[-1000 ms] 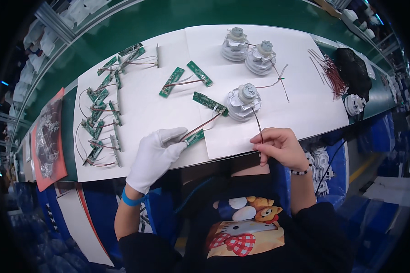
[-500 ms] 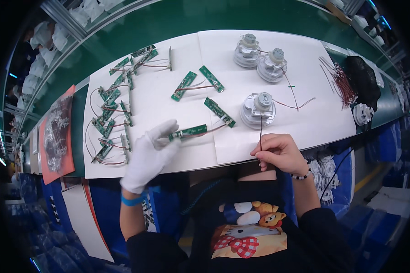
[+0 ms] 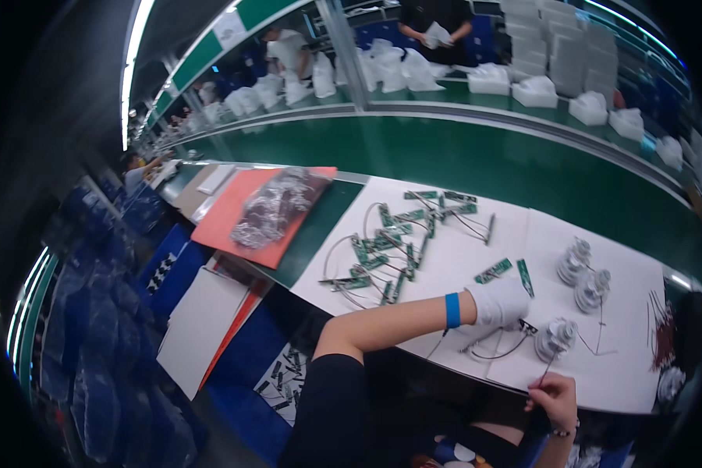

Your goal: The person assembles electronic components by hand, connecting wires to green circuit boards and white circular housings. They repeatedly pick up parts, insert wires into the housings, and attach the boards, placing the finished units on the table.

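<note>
My left hand [image 3: 498, 304], in a white glove, reaches across the white work surface [image 3: 444, 273] among green circuit boards [image 3: 494, 271]. Its fingers are blurred and partly hidden, so what it touches I cannot make out. Just right of the glove stands a white round motor unit [image 3: 555, 340]. A brown wire [image 3: 498, 357] curves below the glove. In my bare right hand [image 3: 555, 399], fingers pinched together, is a thin dark rod-like tool [image 3: 547, 370] whose far end points up at that motor unit. Two similar motor units [image 3: 592, 291] stand farther back.
Several wired circuit boards [image 3: 382, 242] lie clustered on the left. Beyond them is an orange sheet [image 3: 218, 228] under a clear plastic bag of parts [image 3: 277, 207]. Red-brown wires [image 3: 664, 335] lie at the right. Across the green bench, people handle white bags [image 3: 420, 69].
The view has swung to the left and up, showing more of the bench and room. My left hand has moved right toward the nearest motor unit. My right hand keeps the thin tool.
</note>
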A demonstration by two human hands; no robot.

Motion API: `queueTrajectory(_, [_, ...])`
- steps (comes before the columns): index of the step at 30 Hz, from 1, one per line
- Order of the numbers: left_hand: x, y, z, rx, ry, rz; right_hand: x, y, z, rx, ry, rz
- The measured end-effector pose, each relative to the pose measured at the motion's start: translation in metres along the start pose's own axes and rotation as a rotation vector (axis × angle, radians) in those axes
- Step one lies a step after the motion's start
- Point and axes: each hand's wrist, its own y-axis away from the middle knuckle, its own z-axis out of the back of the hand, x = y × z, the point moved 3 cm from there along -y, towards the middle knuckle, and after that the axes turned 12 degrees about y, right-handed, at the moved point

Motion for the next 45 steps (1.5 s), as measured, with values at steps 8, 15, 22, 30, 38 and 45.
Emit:
queueTrajectory(8, [-0.015, 0.088, 0.097, -0.703, 0.329, 0.093, 0.008, 0.005, -0.005, 0.036, 0.281, -0.093])
queueTrajectory(15, [-0.014, 0.1, 0.017, -0.804, 2.362, 0.004, 0.012, 0.001, 0.006, 0.052, 0.148, -0.067])
queueTrajectory(22, [-0.076, 0.085, -0.004, -0.59, 1.825, 0.731, 0.029, -0.006, -0.005, 0.107, 0.166, -0.021])
queueTrajectory(30, [-0.098, 0.071, -0.037, -0.292, 1.615, 0.927, 0.031, -0.01, -0.014, -0.201, -0.086, 0.169])
queueTrajectory(38, [-0.101, 0.068, -0.035, -0.331, 1.437, 0.858, 0.026, -0.012, -0.015, -0.284, 0.36, 0.336])
queueTrajectory(45, [-0.101, 0.064, -0.026, -0.311, 1.326, 0.8, 0.029, -0.012, -0.013, -0.295, 0.416, 0.362])
